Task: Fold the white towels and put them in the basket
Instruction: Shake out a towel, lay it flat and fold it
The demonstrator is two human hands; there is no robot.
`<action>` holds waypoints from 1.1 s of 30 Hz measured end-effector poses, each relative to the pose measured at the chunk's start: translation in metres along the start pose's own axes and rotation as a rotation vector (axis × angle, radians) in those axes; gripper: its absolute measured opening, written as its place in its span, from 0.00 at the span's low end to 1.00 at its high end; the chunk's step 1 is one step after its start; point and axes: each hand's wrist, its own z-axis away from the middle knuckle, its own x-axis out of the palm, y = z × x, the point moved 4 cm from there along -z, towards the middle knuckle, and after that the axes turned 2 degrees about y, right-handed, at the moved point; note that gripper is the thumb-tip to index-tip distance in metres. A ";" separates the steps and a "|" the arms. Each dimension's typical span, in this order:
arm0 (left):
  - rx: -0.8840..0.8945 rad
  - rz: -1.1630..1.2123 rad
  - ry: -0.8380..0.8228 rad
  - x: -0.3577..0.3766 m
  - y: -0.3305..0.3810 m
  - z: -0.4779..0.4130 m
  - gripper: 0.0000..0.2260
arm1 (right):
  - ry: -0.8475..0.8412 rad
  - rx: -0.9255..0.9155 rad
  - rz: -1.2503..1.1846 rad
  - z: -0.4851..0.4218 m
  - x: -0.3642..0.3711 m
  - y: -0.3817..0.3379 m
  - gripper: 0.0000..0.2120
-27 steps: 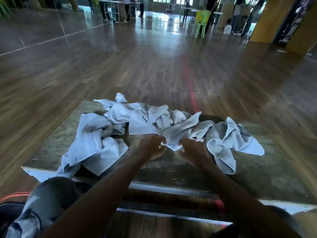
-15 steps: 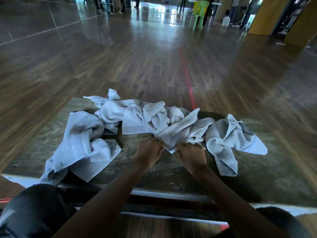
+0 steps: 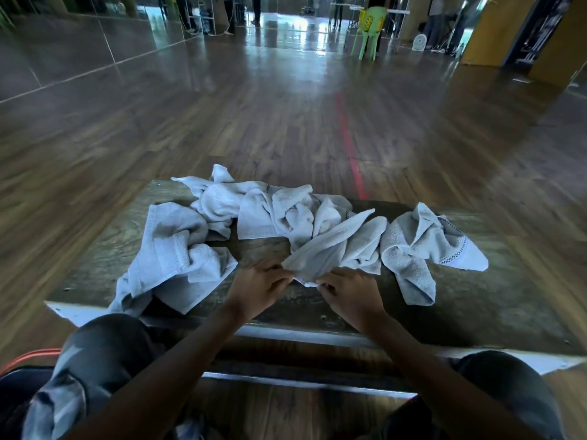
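Note:
Several crumpled white towels lie in a row across a low dark wooden table. The middle towel stretches toward me, and both hands pinch its near edge. My left hand holds the edge on the left, my right hand holds it just to the right, and the two are almost touching. Another towel lies bunched at the left, hanging over the front edge. One more towel sits at the right. No basket shows in the head view.
My knees sit under the table's near edge. An orange rim of something dark shows at the lower left. Wooden floor with a red line stretches beyond. A green chair and standing people are far back.
The head view has tilted slightly. Both hands stay on the middle towel's near edge and have drawn it a little toward me; the other towels have not moved.

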 end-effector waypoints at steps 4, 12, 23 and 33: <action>-0.051 0.089 0.064 -0.019 0.003 0.015 0.11 | 0.027 -0.071 -0.056 0.005 -0.007 -0.019 0.03; -0.104 0.133 -0.198 -0.013 -0.005 0.047 0.07 | -0.187 -0.145 -0.092 0.018 -0.004 -0.032 0.09; -0.592 0.129 -0.277 0.014 -0.022 0.019 0.14 | -0.192 -0.061 0.133 -0.054 0.019 -0.014 0.19; -0.594 0.189 -0.236 -0.012 -0.024 0.009 0.08 | -0.366 -0.136 0.175 -0.072 0.017 -0.012 0.11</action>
